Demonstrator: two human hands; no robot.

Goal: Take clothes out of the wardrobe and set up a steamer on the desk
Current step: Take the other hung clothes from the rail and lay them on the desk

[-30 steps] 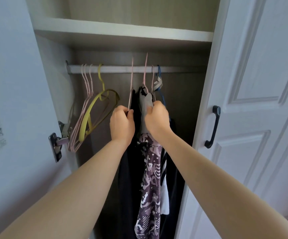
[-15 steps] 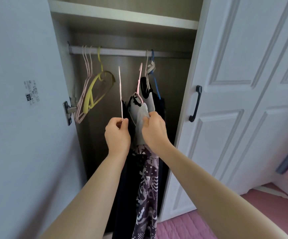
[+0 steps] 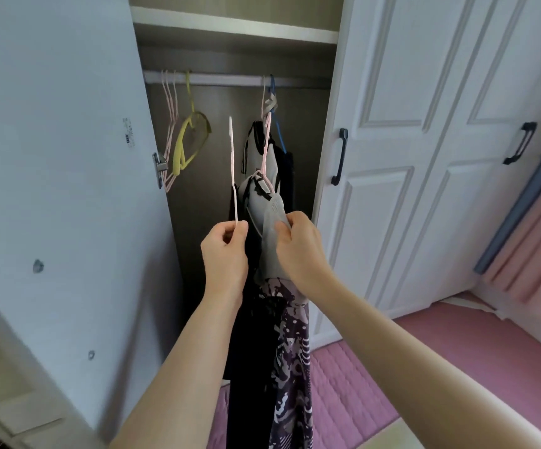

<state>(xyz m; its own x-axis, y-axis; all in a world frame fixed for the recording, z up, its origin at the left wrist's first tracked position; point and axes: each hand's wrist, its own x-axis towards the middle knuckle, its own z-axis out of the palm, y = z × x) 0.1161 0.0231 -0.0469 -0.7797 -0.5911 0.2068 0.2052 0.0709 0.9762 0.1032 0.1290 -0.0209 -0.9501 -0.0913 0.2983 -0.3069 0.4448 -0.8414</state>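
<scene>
Change: both hands have come lower and nearer since a second ago, and the two pink hangers they hold are off the rail.
Left hand [image 3: 225, 251]: fingers pinched on the bottom of a pale pink hanger [image 3: 233, 170], which stands upright, free of the rail.
Right hand [image 3: 298, 246]: fingers curled round a grey garment [image 3: 270, 218] on a second pink hanger [image 3: 265, 157].
Clothes: a black garment [image 3: 246, 351] and a purple patterned garment [image 3: 292, 367] hang below the hands, in front of the open wardrobe.
Rail [image 3: 230, 80]: carries bare pink hangers [image 3: 169, 102] and a yellow hanger [image 3: 190, 137] at its left end, a blue hanger [image 3: 277, 124] with dark clothes at the right.
Doors: left door [image 3: 68, 157] swung open; the right doors shut, with a black handle [image 3: 339, 157].
Floor: pink quilted mat [image 3: 353, 393].
</scene>
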